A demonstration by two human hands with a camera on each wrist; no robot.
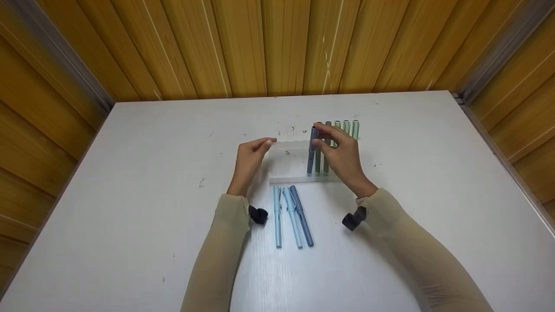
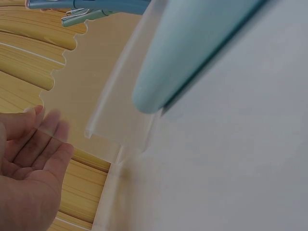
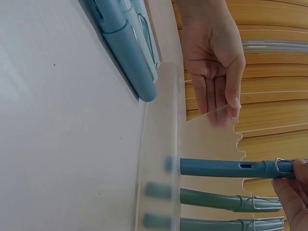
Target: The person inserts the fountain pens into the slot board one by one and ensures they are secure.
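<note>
A clear pen stand [image 1: 286,164] with a scalloped upper edge stands on the table. Its upper left corner is pinched between the thumb and fingers of my left hand [image 1: 248,162]; the other fingers show through the clear panel in the right wrist view. My right hand [image 1: 345,156] pinches a dark blue pen [image 3: 216,167] near its clipped cap end, with the pen's lower end in the stand's front trough. Just right of it, dark green pens [image 3: 211,199] stand in the rack, then several light green pens [image 1: 355,129], partly hidden behind my right hand.
In front of the stand lie two light blue pens [image 1: 277,221] and another dark blue pen [image 1: 302,216], roughly side by side. They rest on a white table [image 1: 143,216] between my forearms. Wood-patterned panels [image 1: 282,47] rise behind the table's far edge.
</note>
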